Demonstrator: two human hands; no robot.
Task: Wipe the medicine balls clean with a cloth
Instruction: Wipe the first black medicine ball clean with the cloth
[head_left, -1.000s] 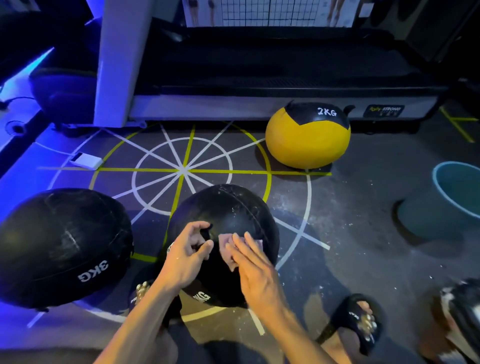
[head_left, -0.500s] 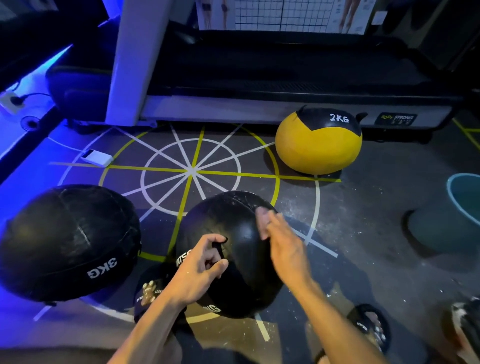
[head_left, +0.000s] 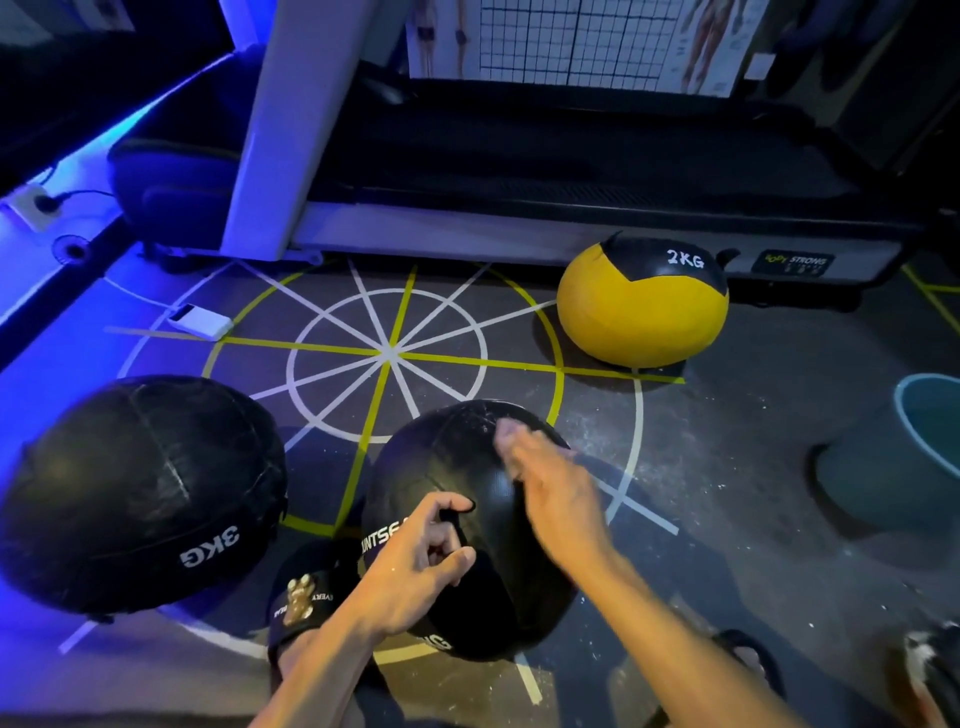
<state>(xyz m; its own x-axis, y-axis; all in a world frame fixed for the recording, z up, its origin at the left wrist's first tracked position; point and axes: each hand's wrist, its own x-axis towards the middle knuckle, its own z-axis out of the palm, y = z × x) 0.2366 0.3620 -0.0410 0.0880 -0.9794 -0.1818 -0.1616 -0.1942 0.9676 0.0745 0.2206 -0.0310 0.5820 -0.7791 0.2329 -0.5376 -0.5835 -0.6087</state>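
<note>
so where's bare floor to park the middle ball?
Free: floor between yellow ball, bucket and middle ball; also the painted wheel's centre. Crowded: the gap to the 3KG ball, near the sandalled foot.

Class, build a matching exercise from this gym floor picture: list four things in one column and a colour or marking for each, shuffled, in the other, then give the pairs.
Things:
1. ball by the treadmill
2. ball far left
3. bucket
4. power bank

Descriptions:
A. white
B. teal
C. black, marked 3KG
D. yellow and black, marked 2KG

Pairs: 1-D, 2-C, 3-B, 4-A
</note>
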